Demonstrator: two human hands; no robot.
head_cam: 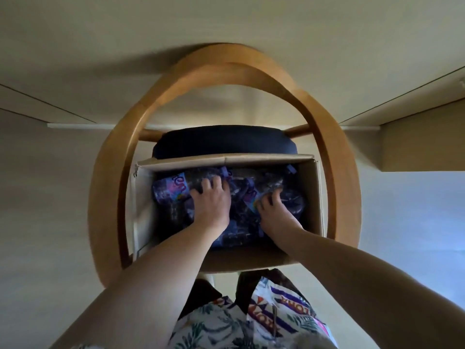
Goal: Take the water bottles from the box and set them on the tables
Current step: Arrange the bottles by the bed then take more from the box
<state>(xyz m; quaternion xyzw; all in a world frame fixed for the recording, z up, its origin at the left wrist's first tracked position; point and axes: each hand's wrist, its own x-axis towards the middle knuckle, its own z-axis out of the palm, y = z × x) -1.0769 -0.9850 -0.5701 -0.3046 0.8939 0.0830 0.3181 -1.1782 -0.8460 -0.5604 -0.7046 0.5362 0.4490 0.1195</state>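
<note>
An open cardboard box (308, 197) is seen on the dark seat cushion (221, 142) of a wooden chair (120, 187) with a curved bentwood frame. The box is filled with water bottles (173, 190) lying on their sides, purple labels showing. The left hand (210, 201) is pressed on the bottles at 10 o'clock of box centre, fingers curled over one; whether it is actually gripped cannot be told. The right hand (273, 210) is laid at 2 o'clock, fingers bent down among the bottles; grip cannot be told either. A pale floor (50, 197) is seen around the chair. A pale flat surface, perhaps a table (276, 26), is seen at 12 o'clock past the chair back. A patterned shirt (226, 323) is visible at 6 o'clock.
</note>
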